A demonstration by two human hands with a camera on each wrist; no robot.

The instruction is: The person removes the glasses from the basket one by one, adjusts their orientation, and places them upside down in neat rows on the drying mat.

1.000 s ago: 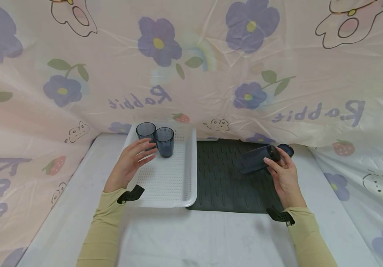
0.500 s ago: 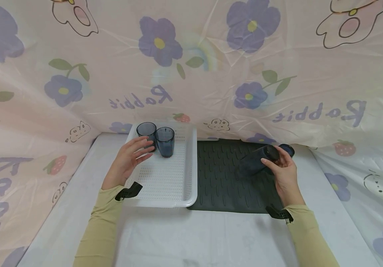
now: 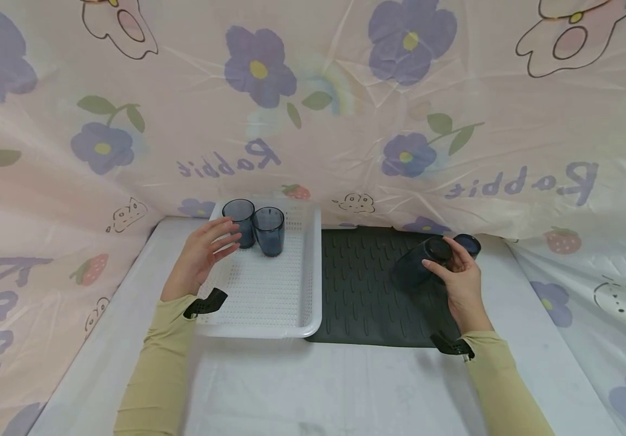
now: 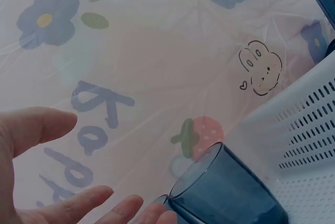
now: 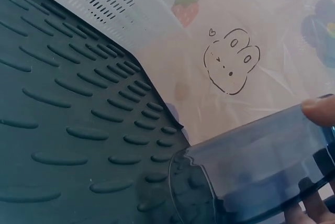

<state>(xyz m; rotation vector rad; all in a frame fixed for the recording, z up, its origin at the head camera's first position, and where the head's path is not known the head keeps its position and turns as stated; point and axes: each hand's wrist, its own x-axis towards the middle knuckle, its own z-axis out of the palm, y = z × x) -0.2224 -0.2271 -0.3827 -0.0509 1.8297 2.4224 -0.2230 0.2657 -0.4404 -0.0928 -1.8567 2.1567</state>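
My right hand point(image 3: 462, 284) grips a dark blue glass tumbler point(image 3: 416, 265) near its base, thumb on one side and fingers on the other. The tumbler is tilted, its mouth slanting down to the left over a dark ridged mat point(image 3: 356, 290). In the right wrist view, the clear wall of this tumbler point(image 5: 256, 166) crosses the mat's edge. At the left, my left hand point(image 3: 197, 257) holds nothing, its fingers spread beside two blue tumblers. These, a left one point(image 3: 244, 233) and a right one point(image 3: 269, 233), stand upright side by side in a white perforated basket point(image 3: 313, 303).
Another dark blue tumbler point(image 3: 468, 244) stands behind my right hand, partly hidden by it. The basket sits directly left of the mat on a white-covered table point(image 3: 313, 387). A printed curtain point(image 3: 335, 139) hangs along the back and both sides.
My left hand has drawn back to the left, away from the basket's tumblers. In my right hand the tumbler has tipped further, its mouth swinging down towards the mat.
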